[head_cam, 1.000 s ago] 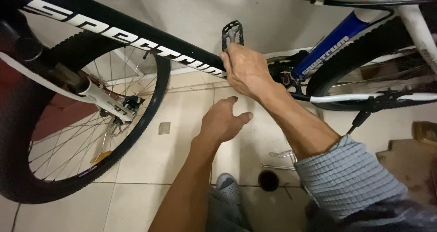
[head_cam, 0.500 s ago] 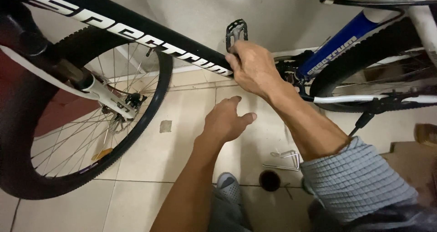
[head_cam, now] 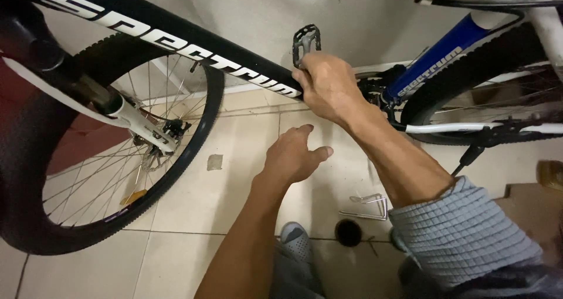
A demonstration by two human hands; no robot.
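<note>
A black bicycle down tube (head_cam: pixel 176 38) with white lettering slants across the upper left. My right hand (head_cam: pixel 328 85) is closed around its lower end, just under a metal pedal (head_cam: pixel 306 41). Below the tube, my left hand (head_cam: pixel 293 155) hovers over the tiled floor, fingers slightly curled and holding nothing. The front wheel (head_cam: pixel 88 170) with spokes and a disc rotor stands at the left, held by a white fork leg (head_cam: pixel 135 123).
A second bicycle with a blue and white frame (head_cam: pixel 434 64) and a knobby tyre (head_cam: pixel 487 70) leans at the right. A wire bottle cage (head_cam: pixel 369 206) and a small dark round object (head_cam: pixel 348 232) lie on the tiles. Cardboard (head_cam: pixel 536 202) sits at the far right.
My right hand has slid slightly along the tube and tightened its hold. The left hand stays in nearly the same spot under the frame. The view has shifted a little.
</note>
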